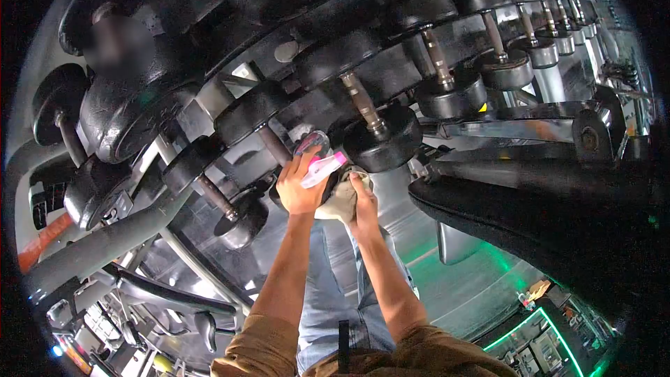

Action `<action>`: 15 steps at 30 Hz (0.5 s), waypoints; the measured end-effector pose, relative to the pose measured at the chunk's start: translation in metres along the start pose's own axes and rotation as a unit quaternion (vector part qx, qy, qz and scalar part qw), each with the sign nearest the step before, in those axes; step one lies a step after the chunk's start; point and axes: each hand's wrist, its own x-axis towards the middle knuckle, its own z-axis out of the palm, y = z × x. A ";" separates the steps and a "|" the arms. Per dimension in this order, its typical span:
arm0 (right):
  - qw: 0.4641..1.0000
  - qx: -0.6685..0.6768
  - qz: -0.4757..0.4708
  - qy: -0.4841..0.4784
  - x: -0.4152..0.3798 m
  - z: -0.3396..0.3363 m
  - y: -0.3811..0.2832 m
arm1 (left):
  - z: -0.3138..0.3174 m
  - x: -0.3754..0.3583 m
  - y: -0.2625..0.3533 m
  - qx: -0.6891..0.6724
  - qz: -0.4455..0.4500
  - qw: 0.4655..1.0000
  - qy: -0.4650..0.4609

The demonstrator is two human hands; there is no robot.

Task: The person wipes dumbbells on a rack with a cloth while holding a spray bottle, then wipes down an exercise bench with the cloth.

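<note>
My left hand (301, 185) is closed around a spray bottle with a pink and white trigger head (324, 169). The bottle's clear body shows just above my fingers. Close beside it, my right hand (364, 202) grips a beige cloth (340, 204), with the thumb on top of it. The spray head points toward the cloth side. Both hands are in front of the lower dumbbells on a rack. A black dumbbell with a metal handle (364, 106) lies just above and right of them, and another dumbbell handle (273, 143) is just left of the bottle.
Several more black dumbbells (438, 59) run along the rack to the upper right. A black padded bench (502, 209) stands at the right. Grey metal tubing (105, 241) crosses the left side. Below right is a green-lit frame (543, 313) on the dark floor.
</note>
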 end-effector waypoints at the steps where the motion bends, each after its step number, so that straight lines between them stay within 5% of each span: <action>1: 1.000 0.001 0.000 0.000 0.007 0.000 0.005 | 0.000 0.000 0.000 0.006 -0.005 1.000 -0.003; 7: 0.981 0.116 0.102 -0.120 0.082 -0.047 0.040 | 0.000 0.000 0.002 0.018 -0.016 1.000 -0.006; 9: 0.989 0.071 0.102 -0.080 0.083 -0.055 0.036 | 0.000 0.000 0.004 0.022 -0.009 1.000 0.004; 11: 0.997 -0.075 -0.006 0.009 0.070 -0.060 0.024 | 0.001 0.001 0.004 0.024 0.000 1.000 0.012; 12: 0.946 -0.291 -0.139 -0.022 0.073 -0.087 0.022 | 0.002 0.000 0.003 0.026 -0.003 1.000 0.005; 13: 0.946 -0.290 -0.144 -0.020 0.069 -0.086 0.007 | 0.003 0.000 0.001 0.030 -0.006 1.000 -0.002; 15: 0.990 0.100 -0.095 -0.016 0.052 -0.081 -0.019 | 0.003 -0.001 -0.001 0.027 -0.008 1.000 -0.009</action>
